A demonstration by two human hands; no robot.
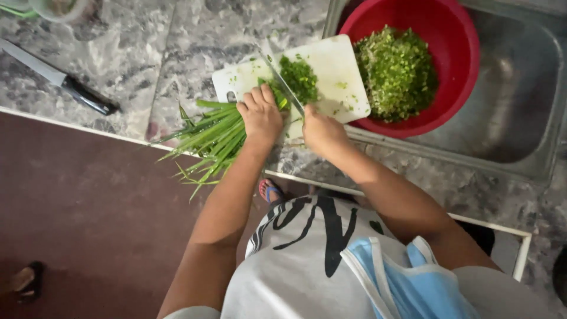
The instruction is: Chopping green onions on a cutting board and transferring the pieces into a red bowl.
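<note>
My left hand point(260, 115) presses down on a bunch of long green leaves point(215, 139) lying across a white cutting board point(331, 65). My right hand point(321, 131) grips the handle of a knife point(282, 82), its blade resting on the leaves just right of my left fingers. A small heap of chopped greens point(300, 78) lies on the board beyond the blade. The leaf tips hang over the counter's front edge.
A red bowl point(458, 41) full of chopped greens point(397, 72) sits in a steel sink point(514, 112) to the right. A second black-handled knife point(59, 78) lies on the grey marble counter point(153, 53) at left. Below is a dark red floor point(88, 218).
</note>
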